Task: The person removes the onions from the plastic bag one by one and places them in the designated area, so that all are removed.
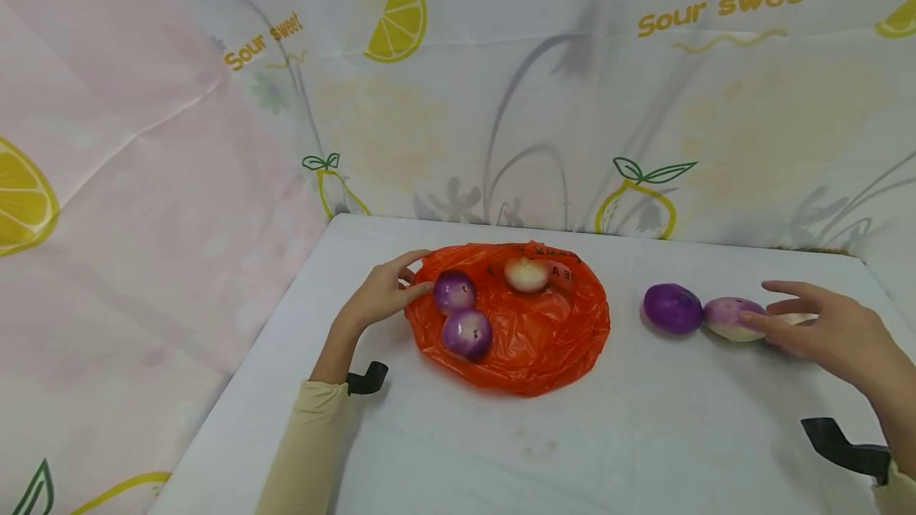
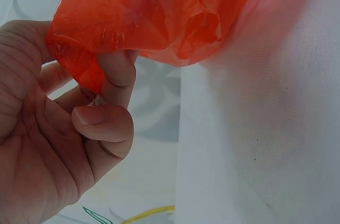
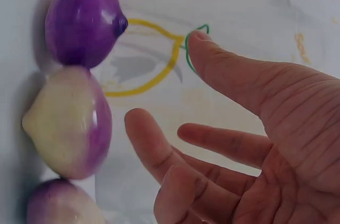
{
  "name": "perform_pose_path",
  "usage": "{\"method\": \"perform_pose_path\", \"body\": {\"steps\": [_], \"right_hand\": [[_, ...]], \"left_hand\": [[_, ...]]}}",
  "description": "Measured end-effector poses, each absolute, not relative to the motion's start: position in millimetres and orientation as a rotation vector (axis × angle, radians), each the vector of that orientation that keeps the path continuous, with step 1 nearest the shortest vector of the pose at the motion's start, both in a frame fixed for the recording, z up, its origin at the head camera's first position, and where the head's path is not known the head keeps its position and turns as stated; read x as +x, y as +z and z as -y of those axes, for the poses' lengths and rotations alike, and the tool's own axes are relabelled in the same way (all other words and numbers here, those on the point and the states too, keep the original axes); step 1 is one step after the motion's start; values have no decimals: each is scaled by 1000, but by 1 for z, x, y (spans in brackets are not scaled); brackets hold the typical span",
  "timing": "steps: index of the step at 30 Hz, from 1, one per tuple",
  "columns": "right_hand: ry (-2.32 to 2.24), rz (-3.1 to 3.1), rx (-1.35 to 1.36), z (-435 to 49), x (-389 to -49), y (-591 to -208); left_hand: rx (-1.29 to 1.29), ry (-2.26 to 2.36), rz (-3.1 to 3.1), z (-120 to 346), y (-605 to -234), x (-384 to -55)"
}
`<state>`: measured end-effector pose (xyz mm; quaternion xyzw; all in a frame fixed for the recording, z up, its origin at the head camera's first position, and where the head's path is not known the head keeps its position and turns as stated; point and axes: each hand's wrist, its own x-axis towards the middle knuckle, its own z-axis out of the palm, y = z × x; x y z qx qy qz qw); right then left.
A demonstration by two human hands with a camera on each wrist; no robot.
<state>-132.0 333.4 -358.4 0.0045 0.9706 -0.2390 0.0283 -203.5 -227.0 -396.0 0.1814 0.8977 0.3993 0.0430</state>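
Note:
A red plastic bag (image 1: 522, 356) lies spread open on the table, its rim rolled into a ring. Inside it are two purple onion-like bulbs (image 1: 467, 334) on the left and a paler one (image 1: 527, 275) at the back. My left hand (image 1: 382, 288) holds the bag's left rim; in the left wrist view the red plastic (image 2: 122, 17) passes between thumb and fingers. To the right of the bag, a row holds a deep purple bulb (image 1: 673, 309), a white-and-purple bulb (image 3: 66, 123) and another one (image 3: 62, 203). Over the row's right end hovers my right hand (image 1: 837, 332), fingers spread, holding nothing.
The white table (image 1: 572, 451) meets a fabric backdrop (image 1: 487, 102) printed with lemons along its back edge. Black straps (image 1: 848, 449) sit at both wrists, below the sleeves. A gap of bare table separates the bag from the row of bulbs.

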Motion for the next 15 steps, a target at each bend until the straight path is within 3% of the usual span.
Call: {"method": "perform_pose_path", "body": {"steps": [15], "right_hand": [[-978, -2928, -150, -273, -139, -358]], "left_hand": [[522, 1197, -2733, 228, -396, -204]]}}
